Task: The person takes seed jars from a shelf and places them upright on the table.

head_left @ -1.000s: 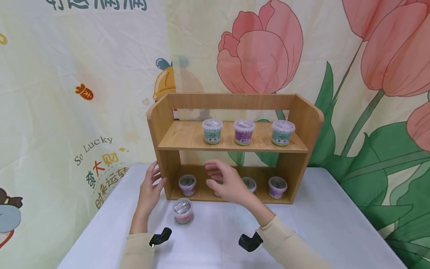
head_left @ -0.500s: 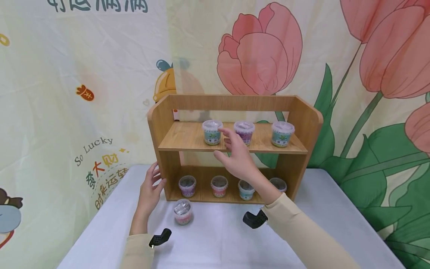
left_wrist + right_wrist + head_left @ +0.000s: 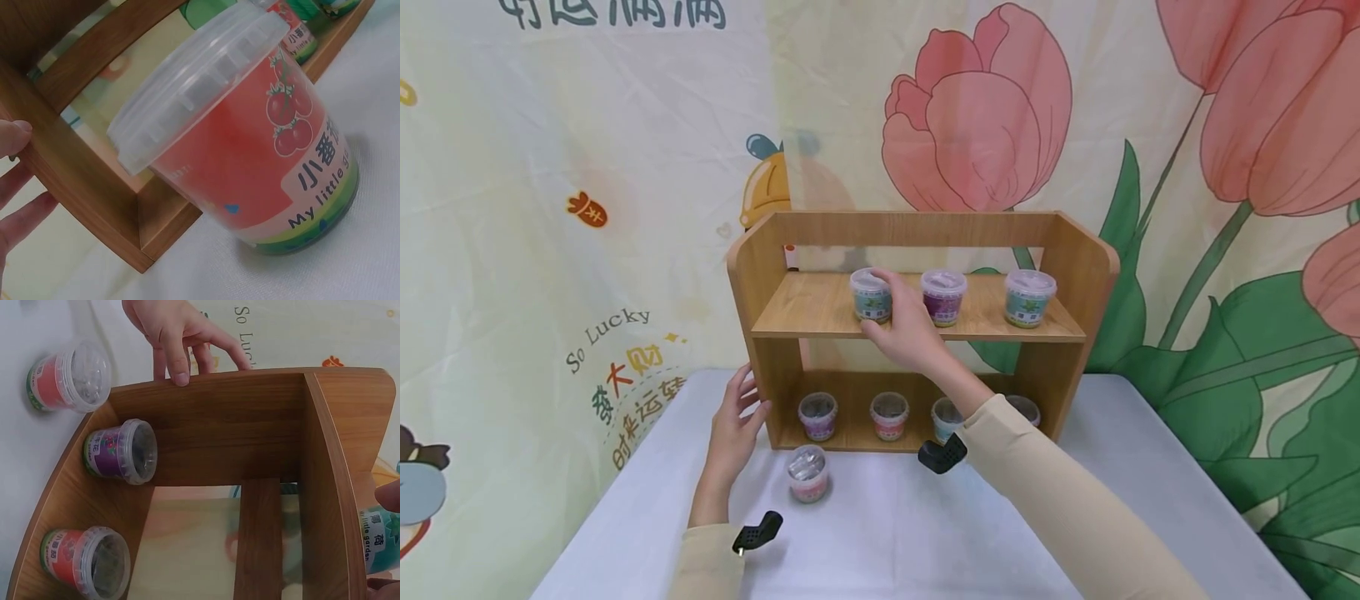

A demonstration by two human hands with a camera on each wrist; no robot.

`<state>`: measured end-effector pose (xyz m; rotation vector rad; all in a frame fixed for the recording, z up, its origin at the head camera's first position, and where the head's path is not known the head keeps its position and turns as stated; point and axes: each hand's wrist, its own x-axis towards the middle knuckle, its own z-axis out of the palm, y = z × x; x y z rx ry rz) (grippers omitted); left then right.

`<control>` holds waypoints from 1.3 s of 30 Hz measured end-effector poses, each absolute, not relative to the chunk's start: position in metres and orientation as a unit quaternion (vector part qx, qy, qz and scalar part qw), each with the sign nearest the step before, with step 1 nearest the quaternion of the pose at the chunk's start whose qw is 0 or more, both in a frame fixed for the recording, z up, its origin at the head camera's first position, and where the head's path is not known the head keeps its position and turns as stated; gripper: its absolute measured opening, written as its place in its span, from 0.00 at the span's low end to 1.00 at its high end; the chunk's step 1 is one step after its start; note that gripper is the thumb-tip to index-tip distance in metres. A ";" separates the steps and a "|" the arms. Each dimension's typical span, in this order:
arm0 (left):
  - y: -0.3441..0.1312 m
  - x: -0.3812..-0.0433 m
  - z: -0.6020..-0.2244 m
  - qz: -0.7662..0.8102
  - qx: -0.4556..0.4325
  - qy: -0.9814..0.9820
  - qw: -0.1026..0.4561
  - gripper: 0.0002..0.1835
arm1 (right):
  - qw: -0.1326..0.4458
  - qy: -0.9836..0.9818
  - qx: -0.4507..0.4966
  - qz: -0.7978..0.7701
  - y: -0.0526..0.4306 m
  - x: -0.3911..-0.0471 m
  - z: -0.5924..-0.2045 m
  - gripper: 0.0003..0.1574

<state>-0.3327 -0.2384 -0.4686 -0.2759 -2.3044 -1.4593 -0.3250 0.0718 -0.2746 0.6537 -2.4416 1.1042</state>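
Observation:
My right hand (image 3: 904, 327) is at the left teal lidded cup (image 3: 867, 302) on the upper shelf, thumb low at its front and fingers at its right rim. In the right wrist view, parts of the fingers hold this teal cup (image 3: 382, 540) at the frame's edge. My left hand (image 3: 736, 421) rests against the left side panel of the wooden shelf (image 3: 917, 336), thumb on its front edge, as the right wrist view shows. A red tomato-label cup (image 3: 250, 162) stands on the table in front of the shelf's left corner, near the left hand, not touched.
On the upper shelf are a purple cup (image 3: 943, 298) and another teal cup (image 3: 1030, 298). The lower shelf holds a purple cup (image 3: 817, 415), a red cup (image 3: 889, 415), a teal cup (image 3: 946, 421) and a partly hidden cup (image 3: 1024, 408). White cloth (image 3: 850, 542) covers the table.
My right hand has risen from in front of the lower shelf to the upper one and moved left onto the left teal cup. The left hand stays at the side panel.

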 end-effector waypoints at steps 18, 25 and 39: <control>-0.239 -0.334 -0.471 -0.518 -0.101 -0.827 0.193 0.46 | 0.191 -0.880 0.227 0.372 0.070 -0.334 -0.275 0.37; -0.237 -0.333 -0.470 -0.513 -0.094 -0.832 0.188 0.47 | 0.201 -0.881 0.230 0.362 0.070 -0.333 -0.276 0.36; -0.241 -0.335 -0.471 -0.503 -0.099 -0.835 0.201 0.46 | 0.222 -0.872 0.256 0.352 0.071 -0.320 -0.278 0.36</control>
